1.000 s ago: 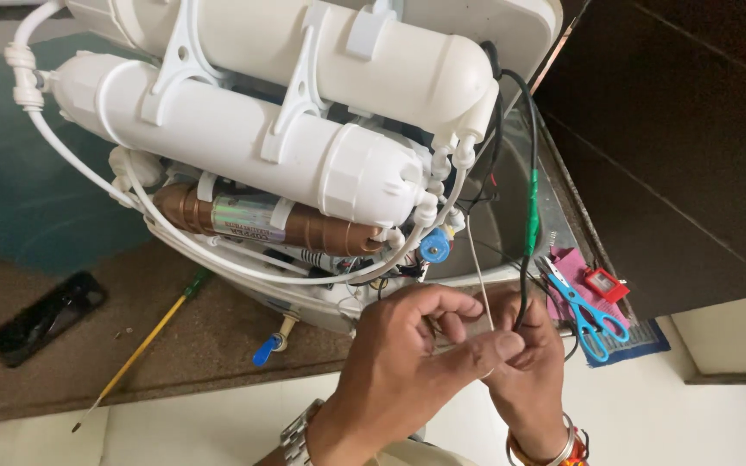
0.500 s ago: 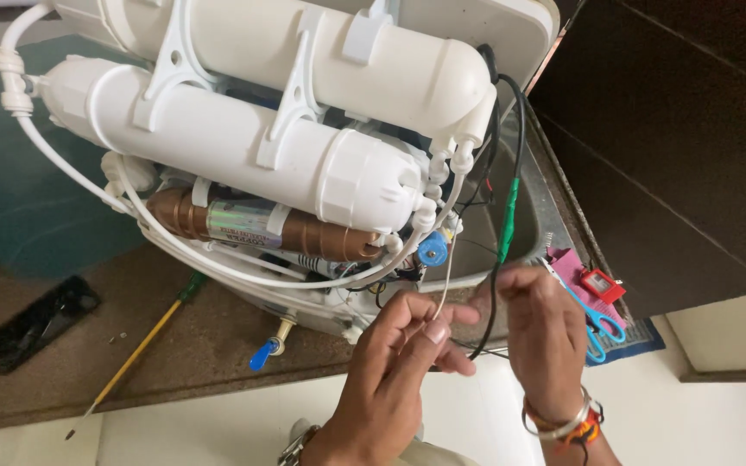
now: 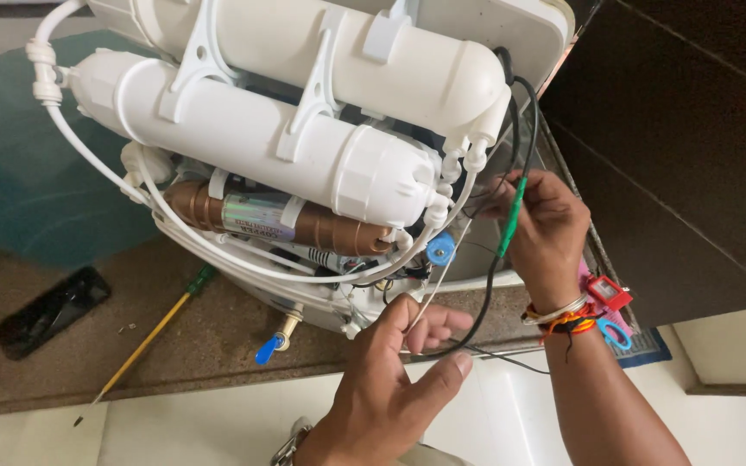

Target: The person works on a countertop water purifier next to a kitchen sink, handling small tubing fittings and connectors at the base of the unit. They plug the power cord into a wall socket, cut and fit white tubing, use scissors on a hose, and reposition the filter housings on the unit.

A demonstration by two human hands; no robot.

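Observation:
An opened water purifier lies on a brown counter, with two white filter cylinders (image 3: 304,147) and a copper-coloured cartridge (image 3: 278,220) below them. My left hand (image 3: 395,371) pinches a thin white tube (image 3: 438,280) near the unit's lower edge. My right hand (image 3: 546,229) is raised at the unit's right side, fingers closed on thin wires beside a green-sleeved black cable (image 3: 511,216). The black cable loops down between my hands. A blue valve knob (image 3: 440,248) sits between them.
A green-handled screwdriver (image 3: 153,332) and a black phone (image 3: 49,311) lie on the counter (image 3: 209,341) at left. A blue tap handle (image 3: 269,348) hangs at the counter's front edge. Scissors and red and pink items (image 3: 606,298) lie behind my right wrist. A dark cabinet stands at right.
My right hand left my left hand and rose to the wires at the unit's right side. My left hand kept the white tube, low at the front.

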